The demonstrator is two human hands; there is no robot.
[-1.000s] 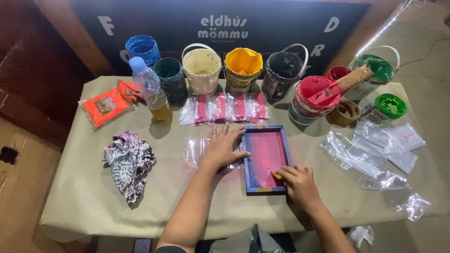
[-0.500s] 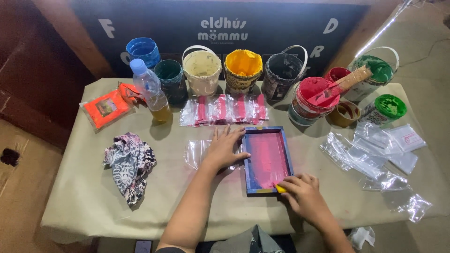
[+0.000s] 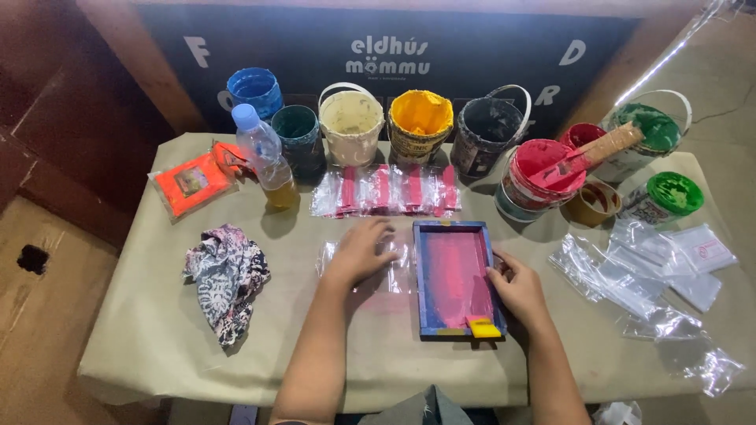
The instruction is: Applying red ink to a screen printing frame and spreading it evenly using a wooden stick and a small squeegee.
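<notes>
Screen frame [image 3: 454, 280], blue-edged with pink-stained mesh, lay flat on the table [image 3: 142, 330] near the front edge, a small yellow squeegee [image 3: 483, 327] resting at its near end. Left hand [image 3: 362, 252] lay open, palm down, pressing a clear plastic bag [image 3: 394, 271] just beside the frame. Right hand [image 3: 516, 287] curled loosely against the frame's right edge. Paint buckets [image 3: 420, 122] stood behind.

Behind the water bottle [image 3: 264, 156], paint buckets [image 3: 420, 123] are lined up; a crumpled patterned rag [image 3: 224, 277] is seen in front of it.
</notes>
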